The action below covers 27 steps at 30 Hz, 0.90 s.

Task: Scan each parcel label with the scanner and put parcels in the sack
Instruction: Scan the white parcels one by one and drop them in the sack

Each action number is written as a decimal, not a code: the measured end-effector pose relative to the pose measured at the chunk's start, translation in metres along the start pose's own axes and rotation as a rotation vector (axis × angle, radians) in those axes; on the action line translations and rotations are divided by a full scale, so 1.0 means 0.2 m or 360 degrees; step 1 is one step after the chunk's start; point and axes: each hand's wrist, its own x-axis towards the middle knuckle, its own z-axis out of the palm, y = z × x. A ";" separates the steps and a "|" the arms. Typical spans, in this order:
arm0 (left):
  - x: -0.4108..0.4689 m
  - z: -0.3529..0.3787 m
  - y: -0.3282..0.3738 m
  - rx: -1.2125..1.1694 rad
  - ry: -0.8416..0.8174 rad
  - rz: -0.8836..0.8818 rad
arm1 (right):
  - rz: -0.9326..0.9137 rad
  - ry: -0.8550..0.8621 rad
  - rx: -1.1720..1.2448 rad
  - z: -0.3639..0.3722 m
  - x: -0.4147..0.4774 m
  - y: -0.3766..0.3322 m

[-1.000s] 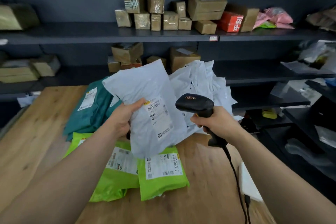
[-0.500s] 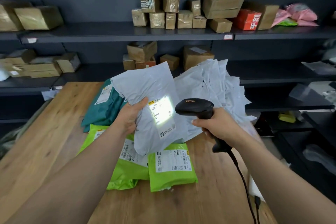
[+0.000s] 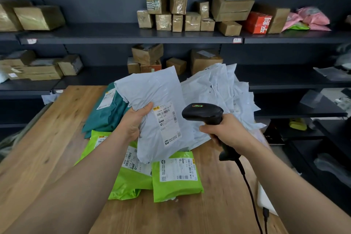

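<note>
1. The left hand (image 3: 133, 123) grips a pale grey plastic mailer parcel (image 3: 152, 89) by its left edge. The thumb lies across the front and the fingers are hidden behind. The parcel is held upright above the table, tilted a little.
2. A white paper label (image 3: 167, 123) with barcodes sits on the parcel's front, facing the camera, just right of the thumb.
3. The right hand (image 3: 228, 133) is wrapped around the handle of a black handheld scanner (image 3: 203, 113). The scanner's head sits just right of the label, apart from it, with a small green glow on top.
4. A black cable (image 3: 248, 190) runs from the handle's base down towards the near table edge.
5. On the wooden table (image 3: 47, 138), lime-green plastic parcels (image 3: 176, 186) lie overlapping below the held parcel, labels up.
6. Teal plastic parcels (image 3: 106, 114) lie behind the left hand.
7. A loose heap of pale grey mailers (image 3: 218, 89) rises behind the scanner.
8. Dark metal shelves (image 3: 114, 34) fill the back wall. Taped brown cardboard boxes (image 3: 231, 5), a red carton (image 3: 257, 22) and pink plastic bags (image 3: 311, 18) sit on the upper shelf.
9. A flat white item (image 3: 264, 201) lies at the table's right edge. What it is cannot be told.
</note>
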 end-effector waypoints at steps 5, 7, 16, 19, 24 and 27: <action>-0.02 0.01 0.01 -0.0022 -0.0002 0.0001 | -0.0009 -0.0025 -0.0009 0.00 0.01 0.00; -0.03 0.01 0.03 -0.0034 0.0012 -0.0010 | -0.0012 0.0019 0.0123 0.00 0.02 0.01; -0.23 -0.16 0.18 -0.0136 -0.0019 0.0069 | 0.0159 -0.0035 0.0632 0.14 0.13 0.02; -0.34 -0.30 0.25 -0.0168 -0.0005 0.0062 | 0.0222 -0.0201 0.0808 0.29 0.14 -0.02; -0.52 -0.57 0.36 -0.0195 0.0078 0.0054 | 0.0290 -0.0521 0.1050 0.61 0.10 -0.14; -0.62 -0.81 0.44 -0.0146 0.0212 0.0109 | 0.0300 -0.0625 0.1074 0.86 0.05 -0.26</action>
